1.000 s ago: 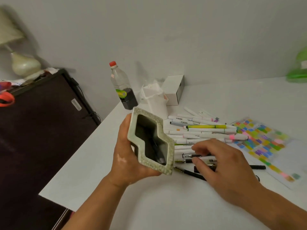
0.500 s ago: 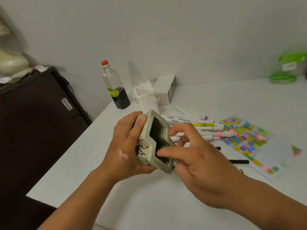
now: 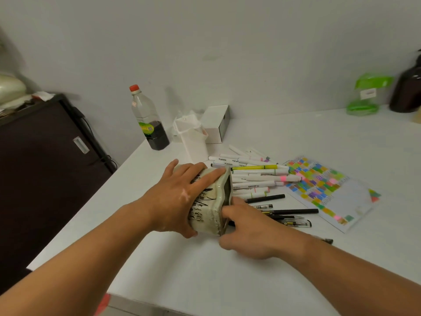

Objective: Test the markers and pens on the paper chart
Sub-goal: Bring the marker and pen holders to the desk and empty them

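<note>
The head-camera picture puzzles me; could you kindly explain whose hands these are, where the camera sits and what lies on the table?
There is no machine here: a person wears a camera on the head, looking down at their own bare hands. The left hand grips a ceramic pen holder lying on its side on the white table. The right hand is at its mouth, fingertips partly hidden. Beyond lie white markers, black pens and the colour swatch chart.

**Holder on its side, mouth to the pile**

The pen holder lies sideways on the table, left hand clasped over it and right hand at its mouth. Markers lie just behind, with pens nearer and the paper chart to their right. A bottle and a box stand at the back.
</note>
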Tool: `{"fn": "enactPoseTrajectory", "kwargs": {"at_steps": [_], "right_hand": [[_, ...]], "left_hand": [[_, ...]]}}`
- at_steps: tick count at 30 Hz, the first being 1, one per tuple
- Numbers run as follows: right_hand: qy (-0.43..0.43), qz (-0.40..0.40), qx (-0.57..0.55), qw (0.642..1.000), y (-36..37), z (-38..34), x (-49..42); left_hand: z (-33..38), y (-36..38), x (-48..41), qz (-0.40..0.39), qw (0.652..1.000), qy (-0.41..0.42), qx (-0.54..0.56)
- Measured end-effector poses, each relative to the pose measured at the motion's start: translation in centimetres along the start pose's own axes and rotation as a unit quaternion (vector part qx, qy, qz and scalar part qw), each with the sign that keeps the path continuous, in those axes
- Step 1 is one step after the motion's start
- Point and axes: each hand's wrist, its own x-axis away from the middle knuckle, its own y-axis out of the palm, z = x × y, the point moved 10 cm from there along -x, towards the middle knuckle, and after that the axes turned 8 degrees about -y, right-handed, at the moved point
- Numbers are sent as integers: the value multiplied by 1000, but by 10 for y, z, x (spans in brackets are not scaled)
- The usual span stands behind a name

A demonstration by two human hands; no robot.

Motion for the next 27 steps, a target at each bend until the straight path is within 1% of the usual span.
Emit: {"fn": "enactPoseTrajectory", "kwargs": {"at_steps": [2,5,8,10,14,17,19,24,27], "right_hand": [[-2,32,24,999,-5,3,1],[-11,69,29,997,-7,4,3],[13,112,-49,992,-16,13,7],[33,132,-78,988,-23,23,10],[11,169,-69,983,-30,26,8],[21,208,-34,977,-36,31,4],[35,209,-6,977,-39,33,0],[42,160,36,986,-31,37,-12],[51,167,34,984,-35,42,-14]], "left_hand": [[1,4,-3,-41,999,0,-1],[5,3,-9,-73,997,5,4],[4,-2,-15,-94,996,4,9],[2,-1,-17,-108,994,4,-1],[-2,2,-17,-118,993,-9,15],[4,8,-17,-126,992,-14,26],[8,10,-18,-123,992,-11,11],[15,10,-23,-96,995,0,-34],[15,11,-23,-91,995,-5,-28]]}}
